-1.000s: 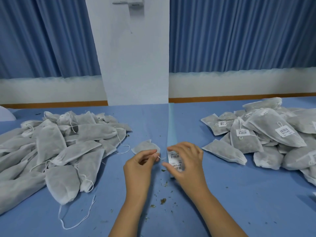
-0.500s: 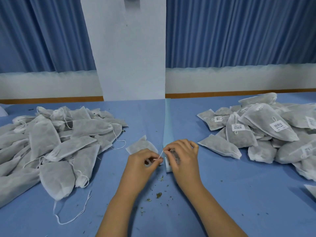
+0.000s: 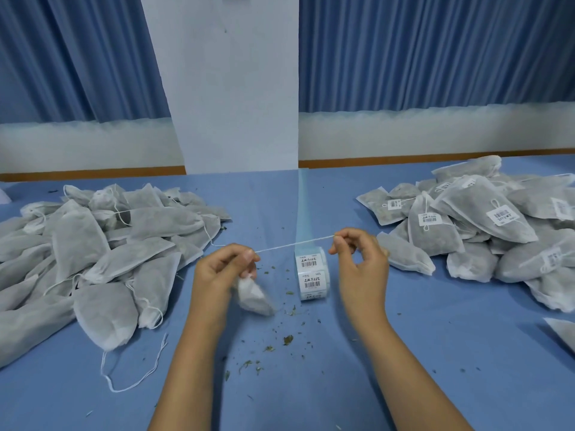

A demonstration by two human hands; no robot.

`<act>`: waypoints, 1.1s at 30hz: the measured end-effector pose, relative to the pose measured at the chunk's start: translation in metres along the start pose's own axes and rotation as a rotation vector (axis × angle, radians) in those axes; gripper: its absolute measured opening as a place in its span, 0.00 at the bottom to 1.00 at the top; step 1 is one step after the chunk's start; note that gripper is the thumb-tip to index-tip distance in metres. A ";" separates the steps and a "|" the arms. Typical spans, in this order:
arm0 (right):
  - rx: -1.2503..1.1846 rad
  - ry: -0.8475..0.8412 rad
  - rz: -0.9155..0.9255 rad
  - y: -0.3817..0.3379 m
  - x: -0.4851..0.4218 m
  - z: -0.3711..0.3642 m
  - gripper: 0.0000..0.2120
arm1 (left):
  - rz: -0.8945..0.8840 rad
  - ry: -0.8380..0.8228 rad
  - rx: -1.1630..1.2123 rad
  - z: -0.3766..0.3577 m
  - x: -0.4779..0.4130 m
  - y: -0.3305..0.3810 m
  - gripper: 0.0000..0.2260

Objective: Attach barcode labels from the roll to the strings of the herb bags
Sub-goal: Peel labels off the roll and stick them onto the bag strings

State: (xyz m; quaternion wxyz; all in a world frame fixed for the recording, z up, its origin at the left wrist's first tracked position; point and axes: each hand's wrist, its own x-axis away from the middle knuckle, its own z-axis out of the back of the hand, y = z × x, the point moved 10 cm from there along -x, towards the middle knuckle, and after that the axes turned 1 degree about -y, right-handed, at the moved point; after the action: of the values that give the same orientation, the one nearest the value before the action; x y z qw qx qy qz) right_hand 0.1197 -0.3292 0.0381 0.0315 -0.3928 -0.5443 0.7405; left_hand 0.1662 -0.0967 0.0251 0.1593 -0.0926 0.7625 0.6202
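Herb bag [image 3: 253, 295]: small, pale mesh, blurred. It hangs just below the curled fingers of the left hand, between that grip and the table, and is tilted.
String [image 3: 295, 243]: white, pulled taut in a straight line from one pinch to the other, rising slightly toward the right-hand end.
Left hand [image 3: 222, 272]: fingers curled in, with thumb and forefinger pinching the bag end of the string.
Right hand [image 3: 361, 259]: thumb and forefinger tips pinch the far end of the string. The other fingers are loosely curled and hold nothing else.
Label roll [image 3: 311, 273]: stands on edge on the table between the two grips, just under the taut string. Two printed barcode labels face the person. Neither hand touches it.
Backing strip [image 3: 302, 206]: pale blue, runs from the roll straight away from the hands.
Unlabelled pile [image 3: 93, 244]: grey bags with plain strings, out beyond the left grip and apart from it.
Labelled pile [image 3: 482, 219]: bags carrying barcode tags, out beyond the right grip. The nearest bag lies close by the right knuckles.
Herb crumbs [image 3: 287, 340]: scattered on the table [image 3: 435, 353] below the grips, between the forearms.
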 end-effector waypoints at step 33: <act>0.251 -0.366 0.222 -0.028 0.023 -0.041 0.06 | -0.049 0.121 -0.309 -0.024 0.016 0.009 0.11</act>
State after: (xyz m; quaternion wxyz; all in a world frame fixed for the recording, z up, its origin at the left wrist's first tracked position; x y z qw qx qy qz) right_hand 0.1186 -0.2751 0.0449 -0.1004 -0.3025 -0.3983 0.8601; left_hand 0.1450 -0.1169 0.0322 0.1121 -0.1716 0.6636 0.7195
